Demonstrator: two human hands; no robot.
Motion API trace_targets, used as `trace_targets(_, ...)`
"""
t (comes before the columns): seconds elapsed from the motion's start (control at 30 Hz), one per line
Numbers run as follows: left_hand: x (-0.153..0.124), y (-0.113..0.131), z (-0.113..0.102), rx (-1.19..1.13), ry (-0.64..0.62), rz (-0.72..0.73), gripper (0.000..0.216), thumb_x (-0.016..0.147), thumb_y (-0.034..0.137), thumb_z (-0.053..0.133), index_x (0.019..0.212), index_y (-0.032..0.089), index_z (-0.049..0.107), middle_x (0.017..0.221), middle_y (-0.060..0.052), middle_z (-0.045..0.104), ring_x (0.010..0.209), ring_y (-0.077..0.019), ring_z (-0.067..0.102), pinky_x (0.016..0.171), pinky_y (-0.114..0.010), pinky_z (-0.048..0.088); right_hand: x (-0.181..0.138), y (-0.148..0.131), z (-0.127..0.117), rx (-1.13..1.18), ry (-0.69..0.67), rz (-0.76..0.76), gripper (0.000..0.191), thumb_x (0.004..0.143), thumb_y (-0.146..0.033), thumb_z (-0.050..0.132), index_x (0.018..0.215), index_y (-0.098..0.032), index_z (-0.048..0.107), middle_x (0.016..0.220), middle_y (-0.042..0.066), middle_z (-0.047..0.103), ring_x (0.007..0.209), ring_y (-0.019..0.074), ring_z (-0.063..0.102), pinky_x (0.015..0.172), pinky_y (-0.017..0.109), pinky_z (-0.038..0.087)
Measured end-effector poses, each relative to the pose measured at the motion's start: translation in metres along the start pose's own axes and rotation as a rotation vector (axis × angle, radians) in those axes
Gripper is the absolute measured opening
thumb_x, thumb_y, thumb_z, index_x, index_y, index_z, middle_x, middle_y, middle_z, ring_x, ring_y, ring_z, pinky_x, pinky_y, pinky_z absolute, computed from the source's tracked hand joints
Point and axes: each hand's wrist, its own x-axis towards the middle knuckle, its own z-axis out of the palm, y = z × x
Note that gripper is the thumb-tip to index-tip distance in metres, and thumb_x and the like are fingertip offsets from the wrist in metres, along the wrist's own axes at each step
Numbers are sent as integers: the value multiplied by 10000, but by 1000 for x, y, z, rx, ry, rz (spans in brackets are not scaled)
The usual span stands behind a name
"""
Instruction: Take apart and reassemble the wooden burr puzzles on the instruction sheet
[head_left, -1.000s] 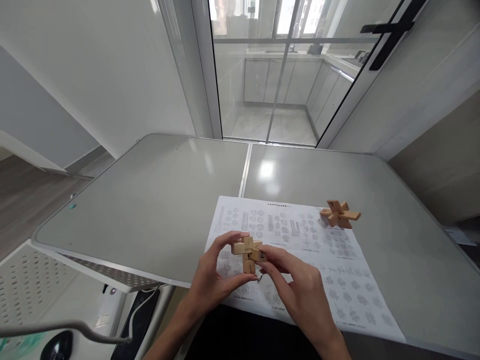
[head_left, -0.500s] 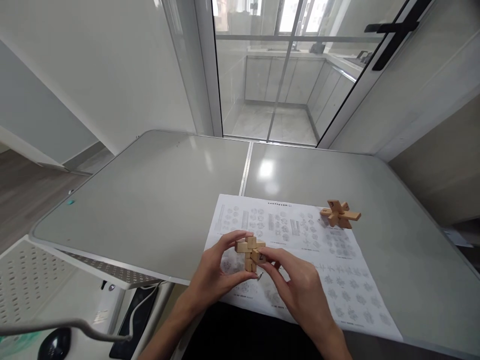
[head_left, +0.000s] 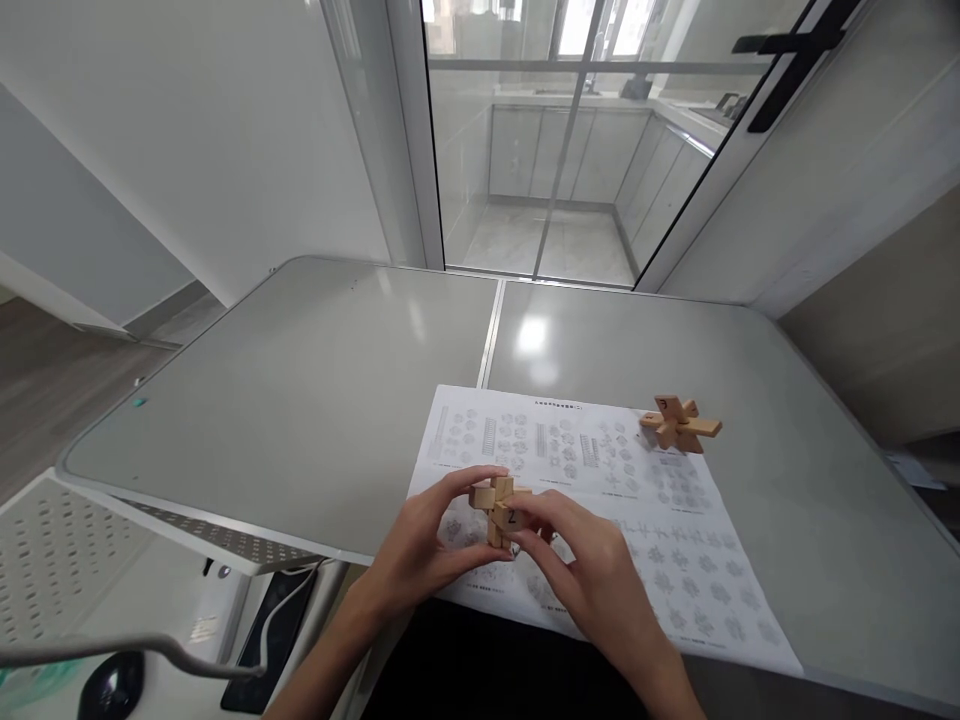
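A small wooden interlocking puzzle [head_left: 498, 507] is held above the printed instruction sheet [head_left: 675, 540] near the table's front edge. My left hand [head_left: 420, 545] pinches it from the left, thumb below and fingers on top. From the right, my right hand [head_left: 585, 570] grips a piece marked with the number 2. A second wooden cross-shaped puzzle [head_left: 679, 424] lies on the sheet's far right corner, away from both hands.
The grey folding table [head_left: 300, 400] has a seam down its middle and glass doors behind it. Below left stand a perforated white shelf [head_left: 52, 560], a dark mouse [head_left: 112, 688] and a cable.
My right hand has pushed the numbered piece leftward into the puzzle; both hands sit closer together. The view shifted slightly. The far puzzle has not moved.
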Motion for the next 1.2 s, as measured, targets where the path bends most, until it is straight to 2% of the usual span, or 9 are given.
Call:
trace_targets(0.17,-3,-2,-1,-107,70,13,699,785,317,932,1399,329,599,1385,-61,713,1292,-284,680,1136,-446,540,-3,5,0,124,19,94,273,1078,-300,577,1347,-272,619,929,12,733,727,162,704,713,292,602)
trace_targets(0.3,-4,-3,-3,-299,94,-11,774,713,276,981,1386,338,604,1361,-69,717,1274,-293,693,1141,-453,545,-2,6,2,82,62,141,273,1091,-326,545,1348,-257,605,945,22,725,734,163,706,696,285,602)
trace_targets(0.43,-6,-6,-4,-399,72,-28,835,686,251,997,1403,381,590,1365,-63,710,1254,-286,703,1139,-444,543,6,1,4,54,-30,108,165,1102,-308,506,1173,-249,643,947,29,713,785,175,697,701,281,575)
trace_targets(0.57,-8,-9,-5,-413,37,-33,867,675,252,1003,1424,372,582,1378,-81,699,1245,-298,708,1146,-459,537,9,-1,5,-43,-17,36,137,1093,-312,524,1042,-229,620,861,9,628,697,154,613,629,274,496)
trace_targets(0.7,-10,-6,-3,-454,-6,-9,882,666,249,1008,1429,372,582,1386,-79,704,1276,-301,697,1150,-437,539,5,6,1,-26,-79,-12,263,1060,-300,548,812,-231,491,714,-35,533,577,119,496,551,262,383)
trace_targets(0.77,-11,-4,-1,-465,-16,7,880,661,260,1011,1426,363,588,1376,-79,711,1290,-306,691,1154,-436,541,3,9,0,21,-107,-20,321,1052,-301,533,756,-237,424,654,-46,497,547,114,456,541,265,355)
trace_targets(1.0,-9,4,7,-371,48,98,808,702,287,989,1409,336,600,1366,-95,713,1275,-315,695,1136,-457,560,0,2,4,261,-93,212,483,1092,-450,434,662,-236,385,569,-44,430,503,114,404,504,262,329)
trace_targets(1.1,-9,8,6,-294,63,176,735,742,271,964,1380,365,611,1379,-70,711,1283,-296,691,1140,-453,554,-2,-3,10,414,-105,333,550,1091,-558,381,638,-245,373,514,-46,417,460,113,381,473,261,328)
trace_targets(1.2,-9,12,5,-249,58,222,766,755,259,954,1409,403,581,1409,-43,701,1288,-271,691,1149,-427,546,-4,-5,13,484,-98,374,576,1085,-592,384,625,-244,389,480,-48,424,443,113,386,475,258,349)
